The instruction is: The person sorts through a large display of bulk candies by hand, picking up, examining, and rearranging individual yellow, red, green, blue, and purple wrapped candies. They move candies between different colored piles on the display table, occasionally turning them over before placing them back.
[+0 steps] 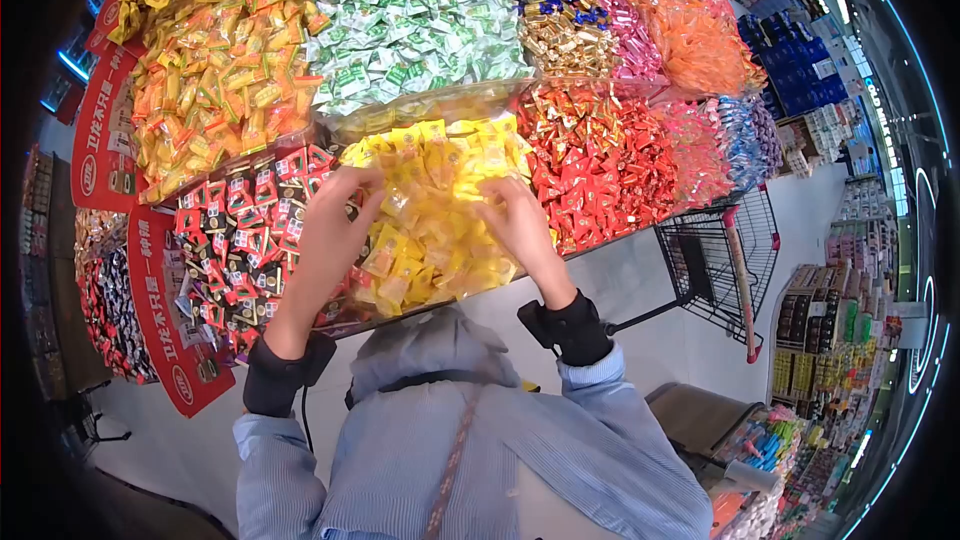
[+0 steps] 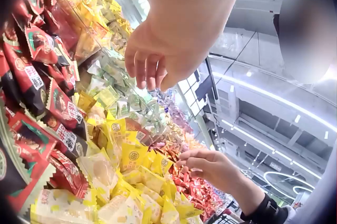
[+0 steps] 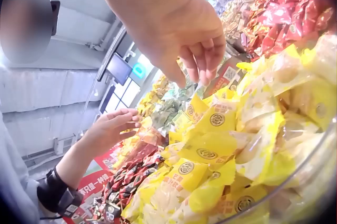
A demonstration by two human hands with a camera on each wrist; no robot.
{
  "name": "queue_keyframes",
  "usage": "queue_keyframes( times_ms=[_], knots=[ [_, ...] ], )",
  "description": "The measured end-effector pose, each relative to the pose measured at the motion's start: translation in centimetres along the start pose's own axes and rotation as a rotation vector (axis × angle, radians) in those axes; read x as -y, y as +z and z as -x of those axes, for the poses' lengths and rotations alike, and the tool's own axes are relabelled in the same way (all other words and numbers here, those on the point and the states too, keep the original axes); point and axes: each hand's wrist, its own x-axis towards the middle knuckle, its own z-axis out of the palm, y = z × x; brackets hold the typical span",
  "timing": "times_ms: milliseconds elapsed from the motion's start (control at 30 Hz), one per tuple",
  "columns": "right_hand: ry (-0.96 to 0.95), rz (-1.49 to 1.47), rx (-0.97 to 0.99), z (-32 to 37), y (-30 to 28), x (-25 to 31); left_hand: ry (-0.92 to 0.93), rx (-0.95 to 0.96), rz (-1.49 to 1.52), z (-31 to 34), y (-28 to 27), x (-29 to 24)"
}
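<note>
Yellow packets (image 1: 432,235) fill a clear-rimmed bin (image 3: 287,184); green packets (image 1: 415,30) heap behind.

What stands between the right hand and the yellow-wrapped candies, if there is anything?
Nothing visible stands in the way: the right hand is close to the uncovered yellow-wrapped candies. The clear divider stands on their far side, toward the green-and-white candies.

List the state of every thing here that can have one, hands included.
Left hand, fingers loosely bent, gripping nothing visible.
Right hand, fingers loosely bent, gripping nothing visible.
Yellow packets, wrapped, heaped loosely.
Red-and-black packets, wrapped, heaped loosely.
Green-and-white packets, wrapped, heaped loosely.
Shopping cart, standing upright.
Ceiling lights, lit.
</note>
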Motion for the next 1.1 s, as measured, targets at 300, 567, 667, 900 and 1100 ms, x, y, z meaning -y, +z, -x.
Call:
queue_keyframes(
  times_ms=[300,567,667,900,1100],
  knots=[
    [0.302,-0.845,-0.213,-2.1,-1.6,6.4,-0.139,0.106,0.374,-0.7,-1.2,-0.6],
    [0.268,-0.977,-0.280,1.1,-1.5,12.3,-0.002,0.366,0.861,0.5,-0.4,-1.6],
    [0.297,-0.972,-0.317,2.6,-1.5,13.4,-0.134,0.390,0.930,1.6,-0.8,-2.9],
    [0.402,-1.103,-0.333,5.1,-2.2,13.9,-0.329,0.574,1.120,3.1,-0.8,-4.1],
    [0.382,-1.099,-0.359,5.9,-2.5,12.7,-0.304,0.535,1.016,3.3,0.8,-4.5]
  ],
)
